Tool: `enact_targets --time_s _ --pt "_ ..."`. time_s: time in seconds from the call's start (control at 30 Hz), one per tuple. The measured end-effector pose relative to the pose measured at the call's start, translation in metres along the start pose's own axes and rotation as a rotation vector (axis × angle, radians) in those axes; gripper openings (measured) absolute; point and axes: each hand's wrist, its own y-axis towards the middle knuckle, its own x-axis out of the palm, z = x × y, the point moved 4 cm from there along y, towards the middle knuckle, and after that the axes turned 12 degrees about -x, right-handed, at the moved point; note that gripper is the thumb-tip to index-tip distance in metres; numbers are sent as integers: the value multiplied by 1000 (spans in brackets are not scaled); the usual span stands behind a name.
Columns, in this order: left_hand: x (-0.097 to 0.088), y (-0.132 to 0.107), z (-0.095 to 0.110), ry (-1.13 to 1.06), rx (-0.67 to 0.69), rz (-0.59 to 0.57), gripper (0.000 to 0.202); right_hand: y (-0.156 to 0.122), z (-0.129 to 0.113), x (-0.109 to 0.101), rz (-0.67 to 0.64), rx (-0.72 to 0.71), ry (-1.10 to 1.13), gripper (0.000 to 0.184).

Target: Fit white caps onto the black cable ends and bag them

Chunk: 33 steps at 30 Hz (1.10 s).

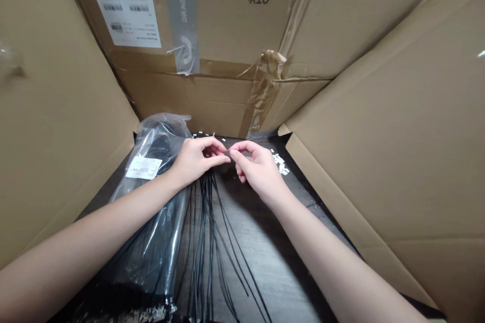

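Note:
My left hand [197,159] and my right hand [255,169] meet at the fingertips at the middle of the view. A short dark piece, probably a wire end, shows between them, though it is too small to be sure. A loose bunch of thin black wires [206,232] hangs down from under my left hand and fans across the table. Several small white pieces [280,164] lie just beyond my right hand. To the left, under my left forearm, lies a clear plastic bag [151,202] of black wires with a white label [144,167].
Cardboard box flaps stand on the left [56,111] and right [379,136], walling in the dark table [265,257]. A taped cardboard box wall [212,20] with a barcode label [125,12] rises behind. More white pieces line the far table edge [206,135].

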Motion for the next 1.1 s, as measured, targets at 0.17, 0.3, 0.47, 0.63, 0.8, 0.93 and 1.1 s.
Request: enact_targets --time_s 0.17,0.3,0.47,0.63,0.8,0.93,1.1 --pt "1 1 -4 -39 -11 -9 28 3 5 -7 75 2 57 26" --pt "1 2 -5 -42 -56 -20 28 7 9 -10 120 20 163 30" --pt "5 2 -4 -247 -177 -128 32 7 7 -11 139 42 272 32" --pt "11 2 -11 -516 -370 -300 38 7 3 -10 92 48 329 36" --pt "14 -2 -13 -687 -539 -409 35 7 2 -8 68 15 329 34" --pt "12 -2 -12 -719 -598 -384 32 6 3 -9 104 36 331 36" --pt "10 1 -14 -720 -572 -306 36 6 5 -10 128 103 341 37"
